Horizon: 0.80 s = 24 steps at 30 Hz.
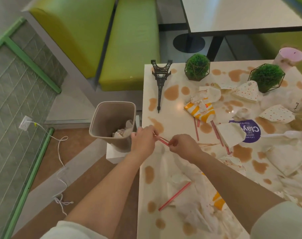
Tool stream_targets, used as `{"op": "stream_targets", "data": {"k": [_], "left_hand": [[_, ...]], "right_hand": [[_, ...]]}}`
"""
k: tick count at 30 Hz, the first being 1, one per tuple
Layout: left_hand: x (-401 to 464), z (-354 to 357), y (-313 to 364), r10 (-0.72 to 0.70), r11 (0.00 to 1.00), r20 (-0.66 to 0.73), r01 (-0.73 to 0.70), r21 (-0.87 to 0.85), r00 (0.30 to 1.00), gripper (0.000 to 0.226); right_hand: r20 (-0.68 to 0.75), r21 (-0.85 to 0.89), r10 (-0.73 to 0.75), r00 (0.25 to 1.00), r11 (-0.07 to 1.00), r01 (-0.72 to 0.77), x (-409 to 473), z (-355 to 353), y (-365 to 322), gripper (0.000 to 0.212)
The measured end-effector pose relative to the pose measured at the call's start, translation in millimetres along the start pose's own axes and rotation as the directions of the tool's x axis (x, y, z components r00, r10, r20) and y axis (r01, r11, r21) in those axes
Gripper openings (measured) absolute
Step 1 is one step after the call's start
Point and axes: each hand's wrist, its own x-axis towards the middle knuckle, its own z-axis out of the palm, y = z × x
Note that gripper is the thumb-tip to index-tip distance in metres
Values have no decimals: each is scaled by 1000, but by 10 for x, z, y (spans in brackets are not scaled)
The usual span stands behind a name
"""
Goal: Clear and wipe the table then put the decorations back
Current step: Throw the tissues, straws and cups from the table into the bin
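Brown spills blot the white table (174,107), whose right side runs out of frame under crumpled wrappers (201,105). At its left edge, beside the bin (112,124), the left hand (143,141) and right hand (183,146) pinch opposite ends of red-striped straws (163,141); how many is unclear. An Eiffel Tower model (160,81) and two caged plants (196,67) stand beyond.

Glossy table, paper litter

I see a glossy white table top (172,109), crumpled matt paper wrappers (201,105), a smooth beige plastic bin (101,121) and a black metal lattice tower (160,80).
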Motion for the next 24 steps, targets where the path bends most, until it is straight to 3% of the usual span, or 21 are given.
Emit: {"op": "stream_targets", "data": {"k": [3, 4, 11, 16, 20, 24], "left_hand": [[115, -203, -126, -191, 876, 42, 189, -443, 981, 10], [143, -260, -180, -216, 835, 59, 216, -507, 975, 11], [380, -653, -766, -311, 746, -63, 202, -635, 948, 19], [559, -882, -1214, -509, 678, -187, 258, -688, 840, 12], [599, -863, -1520, -559, 669, -110, 369, -645, 822, 13], [507, -785, -1570, -521, 721, 80, 488, -491, 850, 42]], "right_hand": [[-3, 154, 29, 1000, 988, -28, 119, 52, -269, 15], [-3, 183, 28, 1000, 983, -27, 156, 70, -370, 17], [-75, 256, -36, 997, 965, 54, 478, 273, -1025, 29], [-77, 358, 11, 997, 934, 18, 760, 419, -1384, 21], [-81, 410, 26, 996, 912, 9, 947, 537, -1624, 24], [-27, 405, 21, 999, 914, -8, 1068, 619, -1752, 36]]}}
